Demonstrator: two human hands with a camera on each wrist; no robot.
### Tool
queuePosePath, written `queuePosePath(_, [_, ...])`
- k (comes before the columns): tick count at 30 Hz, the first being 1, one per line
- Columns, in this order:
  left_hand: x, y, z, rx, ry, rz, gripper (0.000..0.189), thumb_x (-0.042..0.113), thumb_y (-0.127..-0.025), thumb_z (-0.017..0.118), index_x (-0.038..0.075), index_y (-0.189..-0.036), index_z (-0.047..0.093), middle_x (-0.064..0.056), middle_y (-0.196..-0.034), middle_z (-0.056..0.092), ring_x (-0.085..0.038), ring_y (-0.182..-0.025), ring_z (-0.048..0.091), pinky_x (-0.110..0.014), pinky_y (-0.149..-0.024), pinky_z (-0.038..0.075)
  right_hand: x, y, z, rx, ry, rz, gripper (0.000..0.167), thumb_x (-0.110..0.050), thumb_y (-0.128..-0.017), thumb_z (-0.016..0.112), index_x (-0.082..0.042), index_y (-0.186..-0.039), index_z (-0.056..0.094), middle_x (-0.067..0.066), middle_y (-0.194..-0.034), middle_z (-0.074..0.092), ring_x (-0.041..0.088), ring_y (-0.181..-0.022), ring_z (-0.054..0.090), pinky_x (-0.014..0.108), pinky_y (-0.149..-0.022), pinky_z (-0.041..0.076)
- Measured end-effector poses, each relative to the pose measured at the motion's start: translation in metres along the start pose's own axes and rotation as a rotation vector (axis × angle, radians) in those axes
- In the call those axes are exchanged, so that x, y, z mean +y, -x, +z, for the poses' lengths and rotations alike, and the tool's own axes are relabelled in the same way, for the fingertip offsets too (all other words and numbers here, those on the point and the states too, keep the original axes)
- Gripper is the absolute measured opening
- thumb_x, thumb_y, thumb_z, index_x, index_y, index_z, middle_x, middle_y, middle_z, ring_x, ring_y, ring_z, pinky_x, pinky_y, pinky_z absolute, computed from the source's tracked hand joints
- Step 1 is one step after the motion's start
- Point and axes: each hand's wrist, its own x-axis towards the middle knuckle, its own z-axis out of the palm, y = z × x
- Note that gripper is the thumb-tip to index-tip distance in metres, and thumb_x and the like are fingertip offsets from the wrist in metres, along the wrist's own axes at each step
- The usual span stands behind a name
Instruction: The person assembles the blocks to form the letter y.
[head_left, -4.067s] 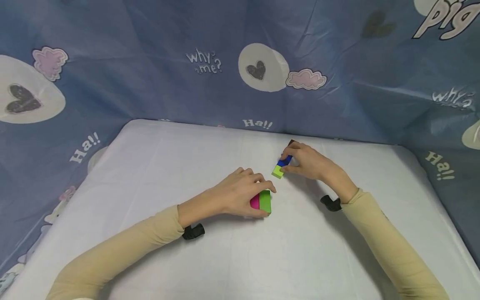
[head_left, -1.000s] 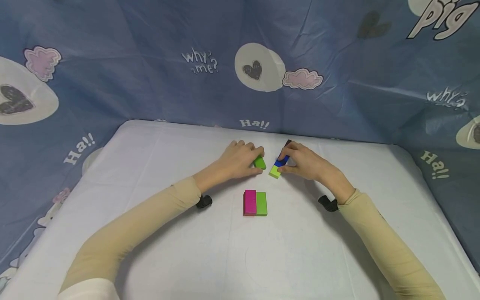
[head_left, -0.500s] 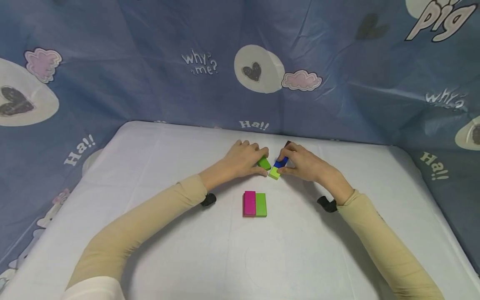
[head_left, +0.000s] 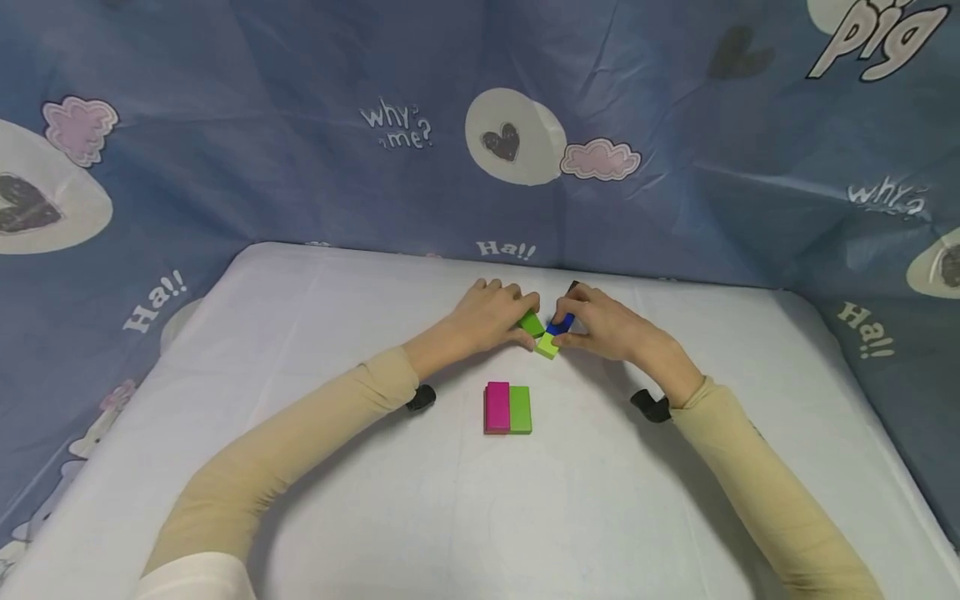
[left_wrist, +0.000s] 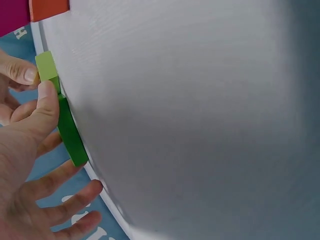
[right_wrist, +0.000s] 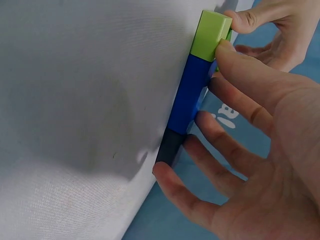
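Note:
My left hand point(head_left: 489, 318) grips a green block point(head_left: 532, 324) between thumb and fingers near the far side of the white table. Right beside that block is the near end of a slanted row: a lime block point(right_wrist: 211, 35), a blue block point(right_wrist: 190, 92) and a black block point(right_wrist: 171, 146). My right hand point(head_left: 611, 327) holds this row, its thumb at the lime block and its fingers spread along the other side. Left wrist view: the dark green block point(left_wrist: 72, 132) meets the lime block point(left_wrist: 46, 65) at a slight angle, my left thumb over the joint.
Nearer on the table point(head_left: 480, 517) stand a magenta block point(head_left: 498, 406) and a light green block point(head_left: 521, 410) side by side, with an orange-red block point(left_wrist: 49, 9) showing under the magenta one. A blue printed cloth point(head_left: 322, 167) rises behind the table edge.
My left hand has left the magenta and green pair, taken hold of another green block farther back and brought it right, up to the lime block. My right hand stays at the row.

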Motion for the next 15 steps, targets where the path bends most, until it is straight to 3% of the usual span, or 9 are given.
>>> queuePosePath(5, [-0.001,0.000,0.002,0.005,-0.005,-0.001,0.067,0.071,-0.090,0.065,0.024,-0.138,0.060,-0.005,-0.122,0.073,-0.030,-0.106,0.069,-0.047,-0.095,0.055,0.000,-0.001,0.000,-0.001,-0.005,0.012,0.027,-0.031,-0.099,0.080,-0.012,-0.116,0.071,0.017,-0.135,0.061,0.035,-0.120,0.061,0.054,-0.104,0.052])
queuePosePath(15, [0.000,0.010,0.007,0.042,0.030,-0.008,0.076,0.072,-0.094,0.063,0.025,-0.154,0.052,-0.013,-0.155,0.056,-0.041,-0.132,0.063,-0.055,-0.109,0.052,-0.001,-0.002,0.001,-0.004,0.007,0.012,0.026,-0.031,-0.100,0.078,-0.013,-0.117,0.071,0.018,-0.136,0.061,0.037,-0.120,0.061,0.055,-0.103,0.053])
